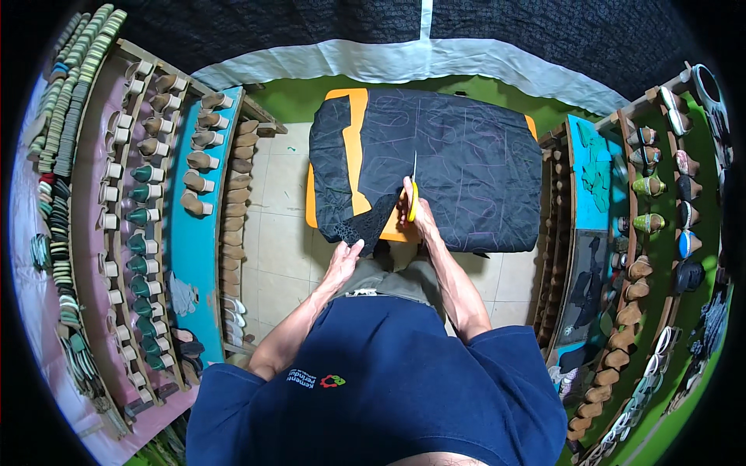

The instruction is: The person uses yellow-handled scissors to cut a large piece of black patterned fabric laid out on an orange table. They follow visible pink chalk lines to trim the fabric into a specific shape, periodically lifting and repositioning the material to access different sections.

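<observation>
Black fabric (482,163) with chalk-like curved outlines is spread over an orange-topped table (356,128). My right hand (422,220) is closed round the yellow handles of a pair of scissors (414,200), whose blades point away from me over the cloth. With my left hand (346,256) I pinch the near edge of a loose fabric flap (357,230), its patterned side showing. Between this left part of the cloth and the larger right part runs a cut gap, where the orange tabletop shows. The fingers inside the scissor handles are partly hidden.
Racks of wooden shoe lasts (239,186) and shoes line the left side, with striped rolls (78,70) at the far left. Shelves on the right hold more lasts (622,338), sandals and green scraps (595,172). A dark curtain (311,31) hangs beyond the table.
</observation>
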`<control>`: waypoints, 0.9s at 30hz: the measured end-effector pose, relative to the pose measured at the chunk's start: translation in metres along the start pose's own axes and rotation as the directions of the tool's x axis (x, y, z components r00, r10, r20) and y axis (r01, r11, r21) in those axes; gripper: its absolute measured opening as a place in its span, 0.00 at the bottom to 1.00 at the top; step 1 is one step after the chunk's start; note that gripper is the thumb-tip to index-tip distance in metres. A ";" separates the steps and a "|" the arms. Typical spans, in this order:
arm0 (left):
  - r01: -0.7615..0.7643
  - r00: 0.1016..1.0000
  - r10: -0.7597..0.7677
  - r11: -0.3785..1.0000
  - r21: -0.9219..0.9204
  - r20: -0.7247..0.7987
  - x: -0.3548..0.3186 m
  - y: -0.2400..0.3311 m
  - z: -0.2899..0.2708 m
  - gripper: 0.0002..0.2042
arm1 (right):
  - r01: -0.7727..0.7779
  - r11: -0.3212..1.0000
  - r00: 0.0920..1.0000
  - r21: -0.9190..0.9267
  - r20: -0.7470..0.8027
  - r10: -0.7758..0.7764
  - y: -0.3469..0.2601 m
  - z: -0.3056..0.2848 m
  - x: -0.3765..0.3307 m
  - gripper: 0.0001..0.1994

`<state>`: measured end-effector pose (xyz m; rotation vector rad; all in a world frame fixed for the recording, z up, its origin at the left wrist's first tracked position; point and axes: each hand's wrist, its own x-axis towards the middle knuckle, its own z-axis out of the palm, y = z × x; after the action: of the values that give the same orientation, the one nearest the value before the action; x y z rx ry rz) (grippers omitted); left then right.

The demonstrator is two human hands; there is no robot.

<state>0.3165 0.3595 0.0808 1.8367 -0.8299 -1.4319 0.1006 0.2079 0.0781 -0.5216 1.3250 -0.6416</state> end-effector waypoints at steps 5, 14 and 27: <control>0.035 0.999 -0.036 0.998 -0.055 -0.012 0.005 -0.010 -0.003 0.24 | 0.069 0.993 0.992 -0.093 -0.098 -0.078 0.001 0.003 -0.001 0.38; 0.041 0.999 -0.039 0.993 -0.109 0.021 0.002 -0.004 -0.007 0.18 | 0.000 1.000 1.000 0.021 0.024 0.000 -0.016 0.008 0.013 0.39; -0.402 0.518 0.722 0.679 0.615 -0.459 0.077 0.102 -0.006 0.31 | -0.119 0.991 0.990 0.058 0.080 0.114 0.025 -0.008 0.009 0.41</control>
<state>0.3288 0.2386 0.1212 1.8955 -1.2653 -0.0699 0.0968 0.2200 0.0535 -0.4104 1.2491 -0.5597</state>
